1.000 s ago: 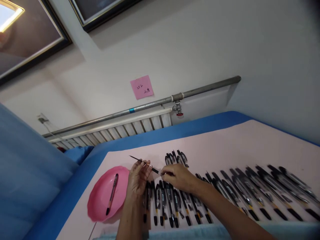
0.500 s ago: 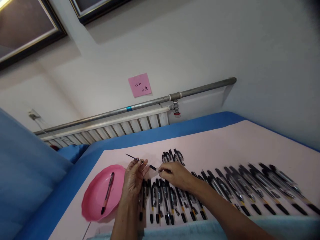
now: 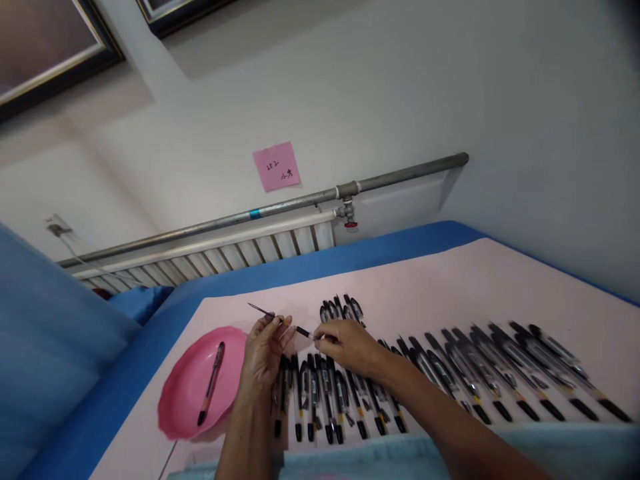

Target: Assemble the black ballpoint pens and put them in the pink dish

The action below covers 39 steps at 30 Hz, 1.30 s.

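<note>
Both forearms are reaching in from the desk's near edge, hands meeting above the left end of the row of pens (image 3: 450, 373). The left hand (image 3: 263, 350) is standing palm-inward, its grip pinching a thin dark refill (image 3: 260, 311) that is slanting toward the far left corner. The right hand (image 3: 350, 345) is lying knuckles-up, fingertips pressed together on the refill's other end, possibly around a clear piece; blur is hiding that. A pink dish (image 3: 173, 407) holding one pen (image 3: 211, 383) is sitting just left of the hands.

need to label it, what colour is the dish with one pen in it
The dish is pink, clearest in the head view.
</note>
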Tool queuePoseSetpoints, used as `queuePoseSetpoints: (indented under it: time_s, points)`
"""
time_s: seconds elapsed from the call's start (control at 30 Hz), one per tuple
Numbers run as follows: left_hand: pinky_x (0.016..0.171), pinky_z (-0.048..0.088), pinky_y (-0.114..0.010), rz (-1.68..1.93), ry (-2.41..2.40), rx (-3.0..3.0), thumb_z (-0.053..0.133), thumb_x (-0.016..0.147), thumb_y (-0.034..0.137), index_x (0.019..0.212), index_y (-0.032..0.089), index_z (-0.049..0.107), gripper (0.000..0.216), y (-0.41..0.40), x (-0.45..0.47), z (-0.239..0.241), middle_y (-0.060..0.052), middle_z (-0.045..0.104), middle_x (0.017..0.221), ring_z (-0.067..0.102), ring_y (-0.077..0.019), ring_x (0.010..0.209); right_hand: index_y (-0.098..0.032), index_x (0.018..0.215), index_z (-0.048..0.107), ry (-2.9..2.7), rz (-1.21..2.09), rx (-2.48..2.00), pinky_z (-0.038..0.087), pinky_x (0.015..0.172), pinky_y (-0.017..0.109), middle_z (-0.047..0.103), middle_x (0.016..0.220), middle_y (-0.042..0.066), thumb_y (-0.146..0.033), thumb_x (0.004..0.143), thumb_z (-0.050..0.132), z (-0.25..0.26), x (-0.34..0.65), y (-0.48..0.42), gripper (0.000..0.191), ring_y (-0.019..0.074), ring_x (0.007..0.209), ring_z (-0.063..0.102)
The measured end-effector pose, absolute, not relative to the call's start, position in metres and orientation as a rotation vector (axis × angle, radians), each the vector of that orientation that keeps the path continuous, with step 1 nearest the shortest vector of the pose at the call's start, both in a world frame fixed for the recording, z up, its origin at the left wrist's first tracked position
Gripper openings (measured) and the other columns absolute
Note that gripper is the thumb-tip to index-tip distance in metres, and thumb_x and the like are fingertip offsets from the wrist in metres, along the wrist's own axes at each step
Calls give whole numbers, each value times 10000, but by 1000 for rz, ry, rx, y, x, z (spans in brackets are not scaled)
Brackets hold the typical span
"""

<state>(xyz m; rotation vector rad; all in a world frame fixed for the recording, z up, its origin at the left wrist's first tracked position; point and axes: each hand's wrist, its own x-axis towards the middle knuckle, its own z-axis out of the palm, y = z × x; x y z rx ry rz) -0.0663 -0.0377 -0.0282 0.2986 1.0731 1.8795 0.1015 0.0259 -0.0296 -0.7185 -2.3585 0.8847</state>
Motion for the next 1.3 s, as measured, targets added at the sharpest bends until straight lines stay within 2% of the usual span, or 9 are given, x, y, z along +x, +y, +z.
queuePoseSetpoints:
  time_s: [0.43,0.6,0.67,0.83,0.93,1.1,1.3]
  points:
    - [720,496,-318,1782,1125,393,696,584,84,746,154,554,227,-40,-58,-26,-15,644,728,640,-191,805,-205,815,670,-2369,855,-694,353,616,213,644,745,8,-160,719,498,-29,101,25,202,133,672,546]
    - [772,471,-355,1658,1119,612,713,596,200,845,146,611,274,-41,-47,-21,-70,646,910,599,-214,904,-200,847,654,-2252,898,-666,384,675,225,644,828,21,-186,761,488,-27,101,27,188,144,772,560]
    - [752,468,-343,1677,1202,628,712,596,239,893,155,622,322,-39,-45,-23,-75,636,951,600,-200,869,-194,875,647,-2126,952,-693,399,704,235,645,869,28,-216,773,495,-25,103,31,185,149,809,565]
    - [623,427,-239,1562,1590,847,694,582,219,765,152,651,199,-33,-43,-38,-31,635,740,560,-129,652,-175,893,632,-1853,1062,-817,425,690,238,645,813,18,-272,767,502,-21,111,42,205,144,753,575]
    - [666,406,-244,1444,1778,1084,651,601,157,705,183,657,108,-27,-37,-45,-22,642,716,554,-148,682,-178,871,631,-1809,1046,-814,423,700,239,639,784,6,-284,765,494,-21,116,47,203,140,747,564]
    - [707,368,-255,1270,1982,1435,565,653,87,776,237,677,224,-9,-24,-43,-32,632,789,544,-170,741,-174,842,633,-1725,1047,-835,415,662,229,626,751,-3,-311,761,484,-19,122,52,219,128,701,549]
    - [652,343,-248,1054,2101,1564,629,600,133,693,235,677,146,16,-14,-50,-11,517,664,488,-151,602,-168,823,637,-1641,1109,-863,413,655,227,611,714,-8,-317,735,493,-14,126,56,224,121,674,539]
